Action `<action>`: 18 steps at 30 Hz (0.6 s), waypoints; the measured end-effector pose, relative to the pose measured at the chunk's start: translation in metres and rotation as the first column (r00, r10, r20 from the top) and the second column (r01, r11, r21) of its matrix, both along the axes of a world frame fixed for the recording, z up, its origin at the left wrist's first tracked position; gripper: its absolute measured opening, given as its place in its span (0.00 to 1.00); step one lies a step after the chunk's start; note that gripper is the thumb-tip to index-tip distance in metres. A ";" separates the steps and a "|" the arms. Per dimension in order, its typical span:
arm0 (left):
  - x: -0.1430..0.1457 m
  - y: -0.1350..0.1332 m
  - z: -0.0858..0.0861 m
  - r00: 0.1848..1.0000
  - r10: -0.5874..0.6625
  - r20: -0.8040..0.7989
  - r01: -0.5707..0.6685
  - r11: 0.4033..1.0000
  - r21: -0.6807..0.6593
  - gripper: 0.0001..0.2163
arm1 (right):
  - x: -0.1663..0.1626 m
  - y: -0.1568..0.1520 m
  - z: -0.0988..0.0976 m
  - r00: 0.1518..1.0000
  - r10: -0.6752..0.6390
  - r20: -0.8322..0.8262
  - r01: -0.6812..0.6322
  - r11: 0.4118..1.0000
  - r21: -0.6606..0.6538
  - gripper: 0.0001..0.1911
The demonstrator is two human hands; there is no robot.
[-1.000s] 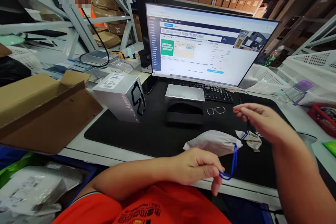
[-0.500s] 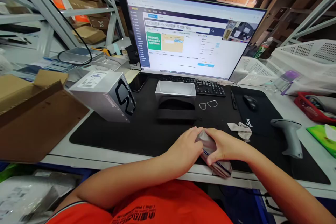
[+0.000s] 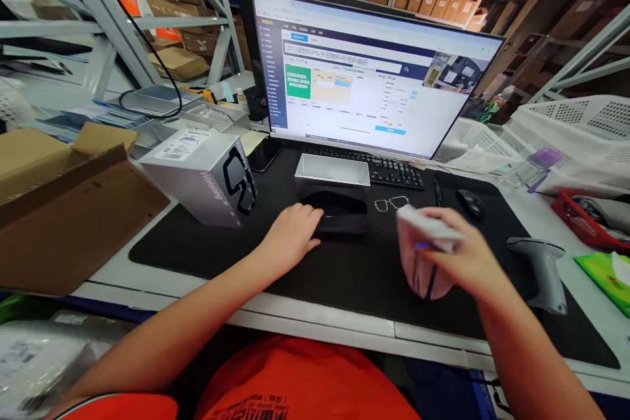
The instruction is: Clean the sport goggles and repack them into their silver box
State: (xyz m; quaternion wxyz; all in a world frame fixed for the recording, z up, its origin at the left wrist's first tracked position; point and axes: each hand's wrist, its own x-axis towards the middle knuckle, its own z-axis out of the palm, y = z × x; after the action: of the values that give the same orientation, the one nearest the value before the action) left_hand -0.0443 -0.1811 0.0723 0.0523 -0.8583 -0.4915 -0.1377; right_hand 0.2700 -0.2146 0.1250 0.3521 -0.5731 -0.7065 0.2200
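My left hand (image 3: 293,231) is at the left side of a black open case (image 3: 342,226), fingers curled over its edge and thumb in front. A hollow shows in the top of the case, and a whitish open box part (image 3: 332,169) stands behind it. Blurred by motion, my right hand (image 3: 465,249) holds a soft greyish-pink pouch (image 3: 416,262) with a dark blue line, above the mat. A whitish cloth (image 3: 433,226) lies along the pouch's top in the same grip. Wire-framed glasses (image 3: 391,204) lie between the case and my right hand.
A grey product box (image 3: 197,177) stands left, beside an open brown carton (image 3: 73,216). The monitor (image 3: 364,111) and keyboard (image 3: 394,170) are behind. On the right are a mouse (image 3: 469,203), a barcode scanner (image 3: 541,269), a red basket (image 3: 571,220) and white baskets (image 3: 581,118).
My left hand has left the pouch and moved left to the black case. My right hand has raised the pouch rightward; the whitish cloth has gone from the mat and is in that hand.
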 end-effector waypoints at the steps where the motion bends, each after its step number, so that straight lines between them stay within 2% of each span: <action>1: -0.006 -0.001 -0.007 0.998 -0.054 0.010 0.054 0.999 0.001 0.13 | 0.001 0.002 0.009 0.995 -0.073 -0.064 0.079 0.992 0.094 0.24; 2: -0.011 -0.004 -0.015 0.990 -0.137 0.030 0.135 0.990 0.047 0.09 | -0.001 0.004 0.016 0.981 -0.144 -0.132 0.168 0.966 0.195 0.23; 4: -0.013 -0.017 -0.031 0.949 -0.308 0.066 0.287 0.931 0.227 0.08 | -0.016 0.004 0.025 0.940 -0.241 -0.244 0.322 0.863 0.389 0.23; 6: -0.011 -0.032 -0.044 0.890 -0.450 0.070 0.396 0.840 0.370 0.08 | -0.040 0.003 0.025 0.930 -0.259 -0.261 0.360 0.784 0.506 0.25; 8: -0.010 -0.043 -0.050 0.849 -0.524 0.068 0.453 0.788 0.417 0.09 | -0.067 0.002 0.018 0.963 -0.177 -0.202 0.260 0.798 0.543 0.23; 10: -0.011 -0.049 -0.050 0.825 -0.560 0.076 0.478 0.763 0.434 0.11 | -0.090 0.005 0.007 0.995 0.046 -0.089 0.010 0.836 0.549 0.19; 11: -0.012 -0.051 -0.049 0.817 -0.570 0.091 0.479 0.758 0.443 0.11 | -0.099 0.009 0.001 0.983 0.181 -0.008 -0.148 0.830 0.538 0.18; 13: -0.016 -0.052 -0.046 0.806 -0.575 0.136 0.458 0.753 0.472 0.09 | -0.115 0.017 -0.011 0.885 0.402 0.235 -0.466 0.774 0.428 0.18; 14: -0.019 -0.052 -0.044 0.802 -0.578 0.152 0.448 0.750 0.486 0.09 | -0.123 0.022 -0.016 0.806 0.455 0.379 -0.575 0.754 0.318 0.18; 16: -0.023 -0.053 -0.043 0.788 -0.594 0.163 0.448 0.734 0.510 0.10 | -0.140 0.028 -0.024 0.628 0.451 0.634 -0.625 0.778 0.065 0.17; 18: -0.026 -0.054 -0.044 0.770 -0.616 0.164 0.460 0.715 0.526 0.11 | -0.158 0.028 -0.029 0.486 0.382 0.786 -0.507 0.856 -0.103 0.14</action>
State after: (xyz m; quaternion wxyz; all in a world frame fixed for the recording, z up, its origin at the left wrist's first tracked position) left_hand -0.0699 -0.2352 0.0280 0.1271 -0.8919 -0.1706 -0.3991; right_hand 0.1115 -0.1870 0.0961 -0.0214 -0.3802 -0.9244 -0.0202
